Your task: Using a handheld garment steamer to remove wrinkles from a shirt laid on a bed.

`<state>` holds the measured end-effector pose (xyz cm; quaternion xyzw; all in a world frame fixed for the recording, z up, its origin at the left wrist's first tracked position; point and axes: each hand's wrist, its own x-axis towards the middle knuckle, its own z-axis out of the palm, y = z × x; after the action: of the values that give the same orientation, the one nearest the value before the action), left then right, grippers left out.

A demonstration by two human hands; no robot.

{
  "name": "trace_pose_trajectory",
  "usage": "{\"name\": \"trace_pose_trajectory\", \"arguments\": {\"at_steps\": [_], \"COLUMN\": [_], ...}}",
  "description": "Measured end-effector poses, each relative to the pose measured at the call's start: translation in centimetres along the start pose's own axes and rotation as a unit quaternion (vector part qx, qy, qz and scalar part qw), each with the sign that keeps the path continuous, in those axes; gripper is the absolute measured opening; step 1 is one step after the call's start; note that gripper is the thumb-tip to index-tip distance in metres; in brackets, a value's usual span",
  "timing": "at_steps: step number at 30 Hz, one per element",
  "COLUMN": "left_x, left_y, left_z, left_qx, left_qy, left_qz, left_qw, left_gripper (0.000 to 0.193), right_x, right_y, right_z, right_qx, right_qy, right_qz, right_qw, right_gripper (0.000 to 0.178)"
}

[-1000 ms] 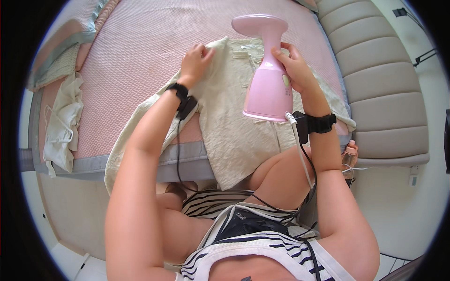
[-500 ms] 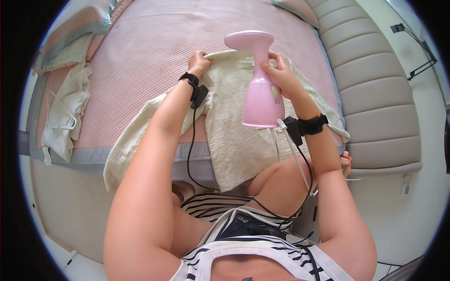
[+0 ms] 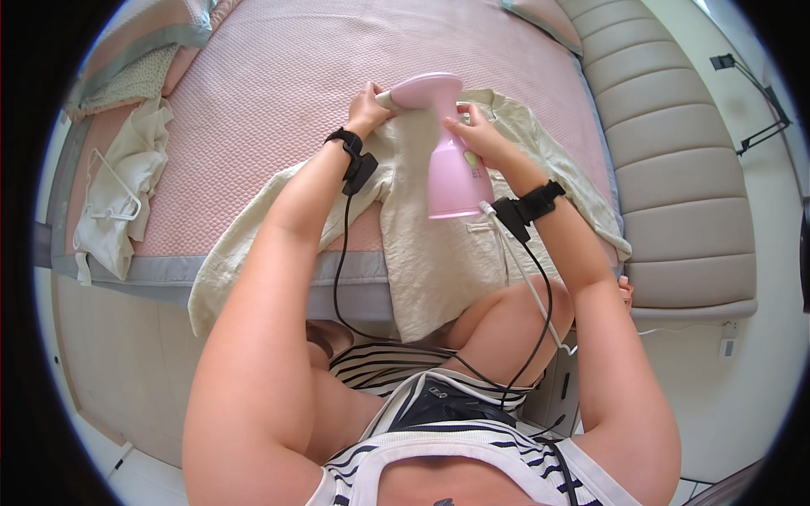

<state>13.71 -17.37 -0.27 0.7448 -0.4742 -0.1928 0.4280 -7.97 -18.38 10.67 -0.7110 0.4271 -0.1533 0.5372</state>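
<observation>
My right hand [image 3: 485, 139] grips the neck of a pink handheld garment steamer [image 3: 456, 181], its body hanging down and its head pointing left. A white cord leaves its base. Under it a cream long-sleeved shirt [image 3: 430, 278] lies spread over the bed's edge, its lower part hanging toward my knee. My left hand [image 3: 367, 110] pinches the shirt's upper left edge and holds it raised. The steamer head is right beside those fingers, over the shirt's shoulder; whether it touches the cloth I cannot tell. The steamer hides part of the shirt's front.
The bed [image 3: 278, 76] has a pink quilted cover with a grey border. At left lies a white garment [image 3: 105, 232] with a white hanger [image 3: 126, 207], below pillows [image 3: 139, 84]. A padded beige headboard [image 3: 675, 160] runs along the right. Black cables trail from my wristbands across my lap.
The steamer has moved left and slightly down, its head now near my left hand. My left hand has lifted the shirt's edge slightly and shifted a little right.
</observation>
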Motion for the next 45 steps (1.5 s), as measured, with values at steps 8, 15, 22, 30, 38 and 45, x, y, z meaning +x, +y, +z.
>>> {"name": "trace_pose_trajectory", "arguments": {"at_steps": [8, 15, 22, 30, 38, 45], "left_x": [-2.4, -8.1, -9.7, -9.7, -8.0, -8.8], "left_y": [0.4, 1.9, -2.3, 0.5, -1.6, -1.8], "left_z": [-1.4, -7.3, -12.5, -9.6, -2.3, -4.5], "left_qx": [0.137, 0.252, 0.219, 0.432, 0.382, 0.429], "left_qy": [0.041, -0.195, -0.210, -0.109, -0.163, -0.171], "left_qz": [0.068, 0.019, -0.037, 0.207, 0.152, 0.097], "left_qw": [0.987, 0.948, 0.952, 0.871, 0.897, 0.882], "left_gripper": [0.057, 0.037, 0.039, 0.038, 0.080, 0.085], "right_x": [1.9, 1.8, 1.3, 3.2, 2.1, 1.8], "right_y": [0.5, 0.1, 0.3, 2.4, 3.5, 3.5], "right_z": [-0.3, 0.7, 1.8, 1.8, -0.1, -1.5], "right_qx": [-0.093, -0.193, -0.201, -0.238, -0.243, -0.180], "right_qy": [-0.041, -0.008, 0.039, 0.035, 0.060, 0.127], "right_qz": [0.037, 0.037, 0.035, -0.023, -0.040, -0.087], "right_qw": [0.994, 0.980, 0.978, 0.970, 0.967, 0.971], "right_gripper": [0.052, 0.055, 0.055, 0.051, 0.061, 0.068]}}
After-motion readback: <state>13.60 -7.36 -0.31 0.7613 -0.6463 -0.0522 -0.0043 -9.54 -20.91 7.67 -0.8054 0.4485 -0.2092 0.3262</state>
